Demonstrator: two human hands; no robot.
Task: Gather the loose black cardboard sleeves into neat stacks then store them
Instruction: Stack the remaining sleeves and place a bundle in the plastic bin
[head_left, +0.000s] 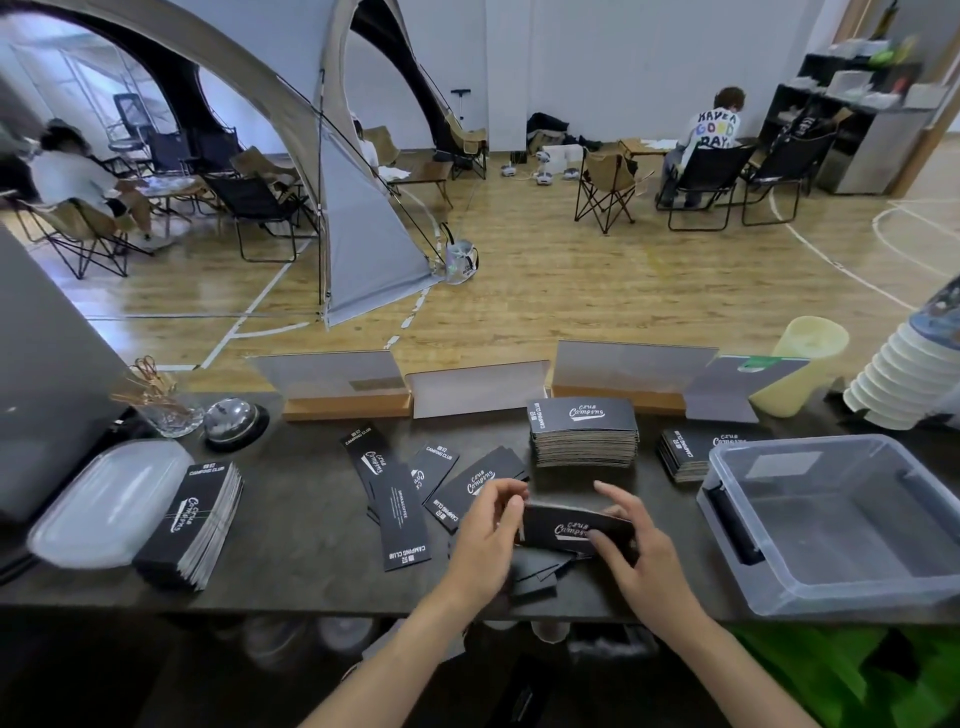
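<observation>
- down at six o'clock, both hands are on one small bundle of sleeves (571, 527). the left hand (485, 535) pinches its left end, thumb against curled fingers. the right hand (641, 551) wraps the right end, index finger lifted free. gripping both ends reads to me as squaring the edges flush.
- the bundle stands on its long edge just above the dark counter (301, 530), logo facing the person. i'd say that's so it can be tapped level.
- right beneath the hands, a few dark sleeves (537, 574) lie askew, probably next to be picked up.
- at ten o'clock from the hands, loose sleeves (400, 509) sprawl overlapping at all angles, so plenty of gathering is left.
- over at three o'clock, the clear bin (769, 587) sits with its lid off and mouth up, near the right hand. that's a short reach when storing starts.
- far out at nine o'clock, a fanned stack (195, 519) lies beside the bin's lid (104, 499), which is parked away from the work.
- at twelve o'clock, the tall stack (584, 434) stands squared. it's the likely landing spot for this bundle.
- at one o'clock, a short stack (685, 454) sits at the bin's far corner. touching it or just beside, i can't tell.
- farthest back, sign holders (343, 384) line the counter's edge, with a bell (231, 415) at eleven o'clock.
</observation>
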